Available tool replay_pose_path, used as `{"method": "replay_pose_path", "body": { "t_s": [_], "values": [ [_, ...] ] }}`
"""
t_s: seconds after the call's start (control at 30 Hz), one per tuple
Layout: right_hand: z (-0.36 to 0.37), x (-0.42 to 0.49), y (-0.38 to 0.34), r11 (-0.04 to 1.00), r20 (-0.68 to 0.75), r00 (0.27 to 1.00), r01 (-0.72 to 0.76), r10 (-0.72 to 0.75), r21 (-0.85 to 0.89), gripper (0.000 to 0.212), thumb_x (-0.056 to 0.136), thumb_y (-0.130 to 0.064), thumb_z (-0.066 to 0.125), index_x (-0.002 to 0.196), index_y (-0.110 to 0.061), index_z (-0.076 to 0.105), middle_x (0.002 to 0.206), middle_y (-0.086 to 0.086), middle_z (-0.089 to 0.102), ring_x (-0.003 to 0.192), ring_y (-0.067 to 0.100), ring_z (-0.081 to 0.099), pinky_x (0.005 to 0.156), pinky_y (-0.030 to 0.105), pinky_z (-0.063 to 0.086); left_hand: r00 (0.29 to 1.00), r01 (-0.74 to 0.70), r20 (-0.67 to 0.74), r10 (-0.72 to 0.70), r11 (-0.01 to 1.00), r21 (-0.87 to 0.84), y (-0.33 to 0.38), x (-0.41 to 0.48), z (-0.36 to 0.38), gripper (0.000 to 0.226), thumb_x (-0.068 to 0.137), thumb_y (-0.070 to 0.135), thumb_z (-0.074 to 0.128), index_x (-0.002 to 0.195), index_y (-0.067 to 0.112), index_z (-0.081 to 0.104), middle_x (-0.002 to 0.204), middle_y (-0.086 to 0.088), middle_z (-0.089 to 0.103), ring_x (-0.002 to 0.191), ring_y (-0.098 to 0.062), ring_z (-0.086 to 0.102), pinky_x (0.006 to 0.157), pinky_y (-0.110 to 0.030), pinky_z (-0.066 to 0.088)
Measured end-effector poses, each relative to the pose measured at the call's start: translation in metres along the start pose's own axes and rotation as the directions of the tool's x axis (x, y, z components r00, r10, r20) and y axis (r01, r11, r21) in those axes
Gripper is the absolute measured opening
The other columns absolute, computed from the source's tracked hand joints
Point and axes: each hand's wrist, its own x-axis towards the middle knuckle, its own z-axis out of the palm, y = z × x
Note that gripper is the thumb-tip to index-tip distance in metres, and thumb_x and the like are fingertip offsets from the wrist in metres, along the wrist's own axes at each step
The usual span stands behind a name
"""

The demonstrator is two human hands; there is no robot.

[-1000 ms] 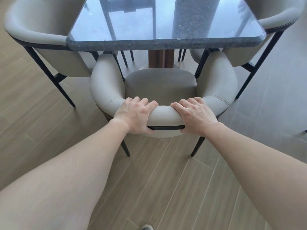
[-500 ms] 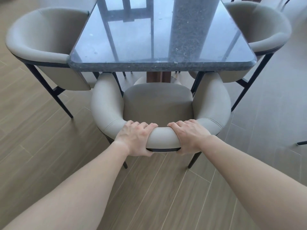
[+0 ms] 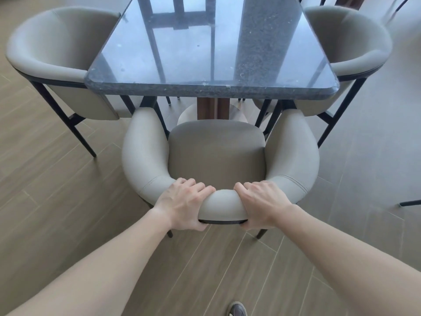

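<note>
Now your left hand (image 3: 184,202), right hand (image 3: 262,204) grip beige padded armchair (image 3: 216,153), pulled farther from grey stone table (image 3: 211,90).

Both arms are bare as far as they can be seen. The left forearm (image 3: 109,265) and the right forearm (image 3: 341,254) are smooth and uncovered from the wrist back to the near edge, where they pass out of sight. Each is broad at the near end and narrows steadily to a slim wrist marked by a faint crease. The left hand (image 3: 182,205) and the right hand (image 3: 262,205) are bare too, with rounded knuckles and low tendon ridges fanning across their backs. Near the bottom edge, the rounded toe of a dark brown shoe (image 3: 237,310) shows, slightly glossy, with a pale patch on its left side.
</note>
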Motion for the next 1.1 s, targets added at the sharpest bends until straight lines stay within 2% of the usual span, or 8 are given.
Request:
{"method": "replay_pose_path", "body": {
  "t_s": [0.07,0.13,0.3,0.57,0.73,0.83,0.97,1.1],
  "values": [
    [0.005,-0.015,0.011,1.000,0.017,1.000,-0.014,0.014,0.013,0.067,0.068,-0.066,0.075,0.108,-0.021,0.044,0.090,-0.005,0.057,0.081,0.024,0.063,0.072,0.037,0.045,1.000,-0.017,0.005,0.017,1.000,0.005,0.016,0.007,-0.001,0.078,0.069,0.069,0.068,0.135,0.029,0.053,0.106,0.007,0.064,0.094,-0.024,0.060,0.087,-0.041,0.047],
    [0.007,-0.026,0.022,0.999,0.025,0.999,-0.028,0.027,0.035,0.069,0.070,-0.068,0.073,0.115,-0.023,0.046,0.098,-0.006,0.060,0.091,0.022,0.064,0.085,0.036,0.049,1.000,-0.008,0.010,0.008,1.000,0.008,0.030,0.017,-0.003,0.077,0.070,0.070,0.066,0.133,0.029,0.049,0.107,0.006,0.061,0.095,-0.024,0.059,0.085,-0.040,0.045],
    [0.012,-0.031,0.033,0.999,0.017,1.000,-0.011,0.011,0.044,0.067,0.073,-0.066,0.069,0.124,-0.028,0.048,0.106,-0.009,0.060,0.100,0.020,0.061,0.097,0.037,0.046,1.000,0.022,0.011,-0.022,1.000,0.009,0.039,0.024,-0.003,0.073,0.072,0.071,0.064,0.128,0.027,0.048,0.103,0.005,0.059,0.091,-0.025,0.058,0.082,-0.040,0.045],
    [0.008,-0.021,0.011,0.999,0.048,0.999,0.001,-0.003,0.032,0.063,0.072,-0.061,0.068,0.123,-0.031,0.049,0.104,-0.011,0.060,0.097,0.021,0.059,0.094,0.039,0.045,0.995,0.094,0.041,-0.093,0.995,-0.013,0.027,0.008,-0.007,0.073,0.070,0.070,0.072,0.121,0.026,0.045,0.099,0.004,0.058,0.082,-0.023,0.043,0.072,-0.035,0.034],
    [0.002,0.000,-0.024,0.998,0.022,0.999,0.043,-0.044,0.043,0.062,0.070,-0.054,0.073,0.120,-0.028,0.048,0.103,-0.008,0.060,0.096,0.023,0.060,0.091,0.041,0.046,0.991,0.123,0.060,-0.122,0.992,-0.008,-0.003,-0.021,-0.004,0.073,0.069,0.075,0.067,0.121,0.029,0.046,0.098,0.007,0.057,0.089,-0.023,0.057,0.070,-0.035,0.037],
    [-0.002,0.013,-0.042,0.997,0.000,0.999,0.045,-0.045,0.056,0.063,0.068,-0.052,0.077,0.118,-0.027,0.047,0.101,-0.007,0.060,0.093,0.024,0.060,0.088,0.040,0.045,0.990,0.134,0.038,-0.134,0.991,-0.005,-0.022,-0.036,-0.004,0.073,0.068,0.077,0.066,0.121,0.030,0.051,0.098,0.008,0.058,0.090,-0.023,0.058,0.073,-0.035,0.038],
    [-0.004,0.019,-0.051,0.998,-0.016,1.000,0.022,-0.021,0.061,0.064,0.066,-0.054,0.079,0.114,-0.027,0.046,0.096,-0.006,0.058,0.090,0.024,0.060,0.080,0.038,0.039,0.995,0.092,0.027,-0.092,0.996,0.013,-0.034,-0.040,-0.002,0.073,0.070,0.077,0.064,0.124,0.029,0.054,0.101,0.008,0.059,0.093,-0.023,0.058,0.088,-0.038,0.047],
    [-0.004,0.021,-0.047,0.998,0.006,1.000,0.028,-0.029,0.054,0.067,0.066,-0.054,0.078,0.118,-0.027,0.046,0.098,-0.006,0.059,0.091,0.024,0.060,0.082,0.040,0.045,0.999,0.044,0.022,-0.045,0.999,0.023,-0.037,-0.035,-0.002,0.075,0.071,0.078,0.060,0.126,0.027,0.054,0.103,0.007,0.060,0.094,-0.023,0.059,0.088,-0.041,0.050]
  ]
}}
